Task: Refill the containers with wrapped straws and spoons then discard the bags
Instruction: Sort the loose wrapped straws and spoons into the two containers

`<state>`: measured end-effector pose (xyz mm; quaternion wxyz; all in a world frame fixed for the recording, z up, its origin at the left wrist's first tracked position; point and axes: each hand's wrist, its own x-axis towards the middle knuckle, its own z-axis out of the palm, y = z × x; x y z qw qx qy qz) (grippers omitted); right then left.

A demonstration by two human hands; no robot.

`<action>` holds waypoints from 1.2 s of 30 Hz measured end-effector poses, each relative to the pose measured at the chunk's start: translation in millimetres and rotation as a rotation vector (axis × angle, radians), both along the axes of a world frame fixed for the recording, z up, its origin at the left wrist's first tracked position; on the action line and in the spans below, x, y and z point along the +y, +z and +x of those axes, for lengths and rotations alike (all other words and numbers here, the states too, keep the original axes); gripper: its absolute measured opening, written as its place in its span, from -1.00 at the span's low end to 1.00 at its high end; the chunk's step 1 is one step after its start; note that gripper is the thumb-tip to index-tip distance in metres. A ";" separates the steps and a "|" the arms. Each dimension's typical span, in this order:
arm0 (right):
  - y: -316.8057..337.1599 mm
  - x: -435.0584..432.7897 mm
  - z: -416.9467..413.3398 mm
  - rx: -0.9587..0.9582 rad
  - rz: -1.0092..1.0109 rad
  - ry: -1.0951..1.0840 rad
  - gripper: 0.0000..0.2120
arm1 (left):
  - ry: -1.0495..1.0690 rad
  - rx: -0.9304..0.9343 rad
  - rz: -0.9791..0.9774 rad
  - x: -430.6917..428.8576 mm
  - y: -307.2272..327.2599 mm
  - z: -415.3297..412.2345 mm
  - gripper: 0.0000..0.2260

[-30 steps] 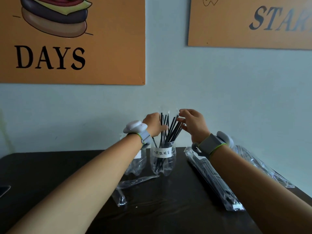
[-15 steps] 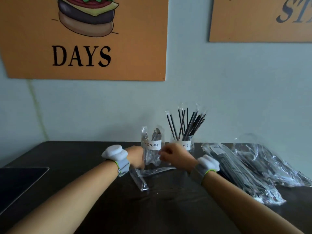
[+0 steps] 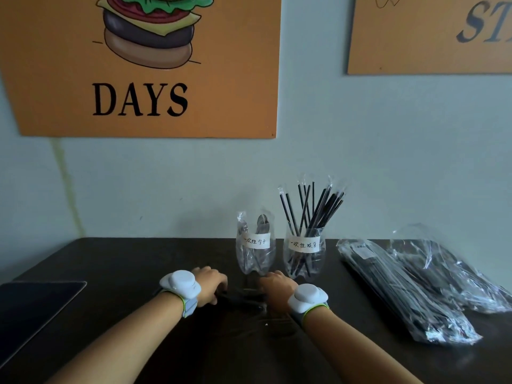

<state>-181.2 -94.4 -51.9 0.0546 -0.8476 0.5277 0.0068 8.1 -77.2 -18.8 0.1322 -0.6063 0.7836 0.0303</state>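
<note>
Two clear containers with white labels stand at the back of the dark table [image 3: 138, 273]. The spoon container [image 3: 255, 254] holds a few wrapped spoons. To its right, the straw container [image 3: 304, 256] is packed with black wrapped straws [image 3: 313, 209] fanning upward. In front of them lies a clear wrapped packet [image 3: 243, 299], blurred and dark. My left hand [image 3: 210, 286] curls over its left end and my right hand [image 3: 277, 286] over its right end. Both wrists carry white bands.
Two clear plastic bags lie at the right: a long one with dark straws [image 3: 401, 295] and a crumpled one [image 3: 460, 275] behind it. A dark flat tablet [image 3: 36, 309] sits at the left edge. Orange posters hang on the wall close behind the containers.
Both hands have left the straws in the container and come down to the table in front of the containers, closing onto the clear packet lying there. The camera has shifted left and down.
</note>
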 end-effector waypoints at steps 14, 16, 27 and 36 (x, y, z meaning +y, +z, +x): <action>66.3 18.5 -47.3 -0.698 0.212 -0.008 -0.80 | -0.156 0.429 -0.007 5.1 78.5 -15.8 -0.82; 80.5 23.4 -51.2 -0.869 0.305 0.007 -0.84 | -0.182 0.461 -0.026 6.7 91.9 -21.0 -0.81; 110.3 35.0 -37.2 -1.391 0.458 0.073 -0.82 | -0.038 1.061 -0.168 9.9 114.0 -45.4 -0.73; 114.1 34.7 -37.2 -1.435 0.546 0.112 -0.82 | -0.006 1.201 -0.178 15.5 122.2 -47.5 -0.70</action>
